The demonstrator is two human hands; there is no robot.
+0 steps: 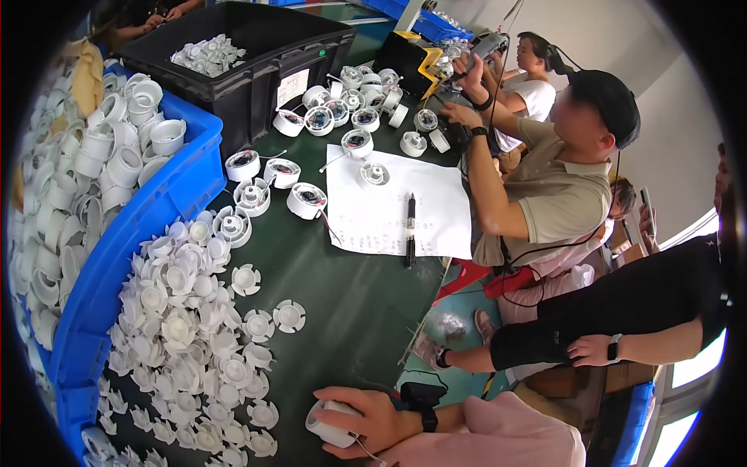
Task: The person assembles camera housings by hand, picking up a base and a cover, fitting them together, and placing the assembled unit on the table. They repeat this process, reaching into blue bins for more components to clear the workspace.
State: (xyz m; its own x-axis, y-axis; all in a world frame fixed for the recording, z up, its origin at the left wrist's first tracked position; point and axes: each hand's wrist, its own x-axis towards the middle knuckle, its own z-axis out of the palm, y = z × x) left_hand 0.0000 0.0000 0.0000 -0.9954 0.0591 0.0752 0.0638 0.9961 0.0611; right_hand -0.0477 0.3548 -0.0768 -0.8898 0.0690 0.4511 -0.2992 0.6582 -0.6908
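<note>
My right hand point(366, 420), in a pink sleeve with a black strap at the wrist, reaches in at the bottom. Its fingers curl around a white round plastic housing point(327, 424), from which a thin wire hangs down toward the lower edge. What sits inside the housing is turned away from me. Left of this hand spreads a big pile of white finned plastic caps point(179, 327) on the dark green table point(334, 311). A few caps point(289, 316) lie apart from the pile. My left hand is out of view.
A blue bin point(148, 226) full of white rings stands left; a black crate point(257, 93) sits behind. Several wired round housings point(307, 200) surround a paper sheet point(350, 226) with a pen point(411, 229). A person point(545, 171) works across the table's right edge; others stand nearby.
</note>
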